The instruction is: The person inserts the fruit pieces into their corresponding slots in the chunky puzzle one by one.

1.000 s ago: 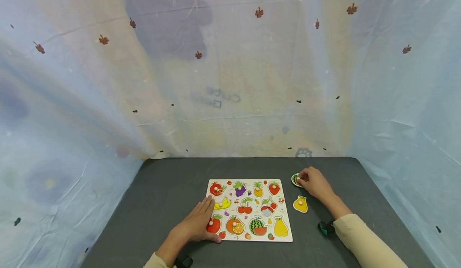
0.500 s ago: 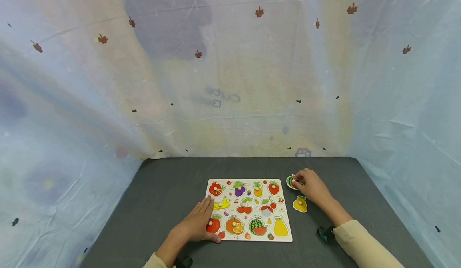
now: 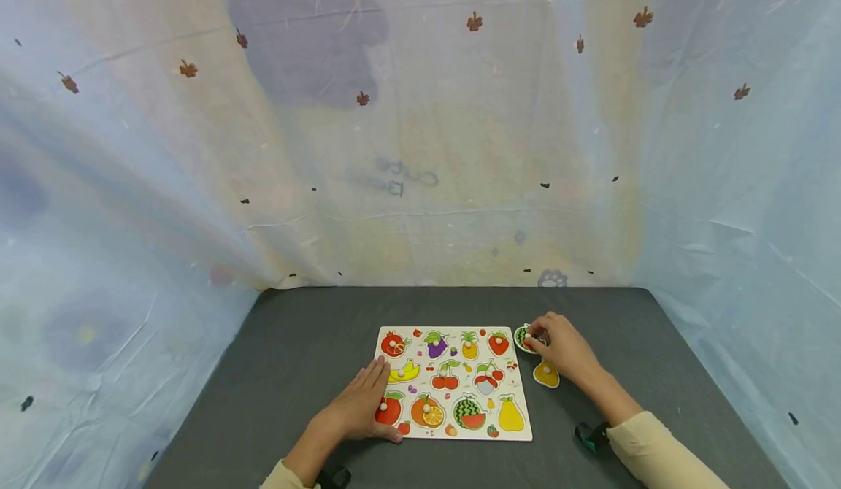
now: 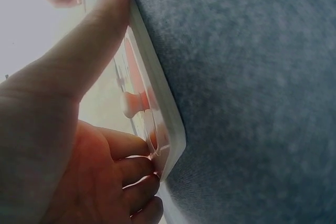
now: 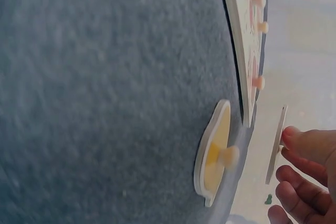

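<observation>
A white fruit puzzle board (image 3: 423,377) lies on the dark table, most of its fruit pieces showing small knobs. My left hand (image 3: 358,406) rests on its left edge, fingers stretched out; the left wrist view has the thumb (image 4: 86,45) along the board's near side. Right of the board, my right hand (image 3: 568,347) pinches a watermelon puzzle piece (image 3: 520,339) at its knob. In the right wrist view that piece (image 5: 275,148) is seen edge-on, raised off the table. Just below the right hand, a yellow pear piece (image 3: 546,375) lies on the table, knob up.
The watermelon picture (image 3: 469,412) and pear picture (image 3: 511,414) at the board's lower right carry no knobs. A dark grey cloth (image 3: 289,372) covers the table. Pale patterned sheeting (image 3: 420,146) hangs behind and along both sides.
My right hand has carried the watermelon piece left and slightly nearer, toward the board's upper right corner. Its fingers now partly cover the pear piece's top. The left hand stays put.
</observation>
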### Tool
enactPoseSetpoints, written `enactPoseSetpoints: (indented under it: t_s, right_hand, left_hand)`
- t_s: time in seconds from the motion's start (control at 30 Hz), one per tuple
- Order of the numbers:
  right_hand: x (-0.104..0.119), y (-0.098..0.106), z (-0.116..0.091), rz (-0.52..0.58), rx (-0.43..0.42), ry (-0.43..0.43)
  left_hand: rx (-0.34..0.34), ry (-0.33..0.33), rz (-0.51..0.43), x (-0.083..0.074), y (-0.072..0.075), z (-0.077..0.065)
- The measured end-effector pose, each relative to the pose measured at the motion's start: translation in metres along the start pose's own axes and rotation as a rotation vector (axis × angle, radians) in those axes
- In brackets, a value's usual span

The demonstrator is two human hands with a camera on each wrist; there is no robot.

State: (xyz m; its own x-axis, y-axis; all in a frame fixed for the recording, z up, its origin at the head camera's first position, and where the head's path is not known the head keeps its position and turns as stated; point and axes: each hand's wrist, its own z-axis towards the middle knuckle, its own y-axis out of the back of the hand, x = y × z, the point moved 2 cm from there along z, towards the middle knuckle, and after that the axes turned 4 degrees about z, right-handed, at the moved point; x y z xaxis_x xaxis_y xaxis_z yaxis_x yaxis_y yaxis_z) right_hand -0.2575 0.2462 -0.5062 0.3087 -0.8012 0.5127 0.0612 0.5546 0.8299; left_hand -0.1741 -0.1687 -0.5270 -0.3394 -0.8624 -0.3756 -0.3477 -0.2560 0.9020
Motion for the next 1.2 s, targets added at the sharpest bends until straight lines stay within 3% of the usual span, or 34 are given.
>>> enactPoseSetpoints:
  t_s: [0.63,1.0,1.2]
  right_hand:
    - [0.018,-0.01,-0.012,0.003,0.025,0.043]
    - [0.034,-0.015,-0.02,-0.002,0.016,0.076]
    - [0.04,-0.019,-0.023,-0.003,0.028,0.098]
  left_hand:
    - [0.002,0.017,0.046,-0.003,0.001,0.0]
    - [-0.015,-0.038,-0.007,0.007,-0.005,0.003]
    - [0.001,-0.008,-0.004,0.002,-0.001,0.002]
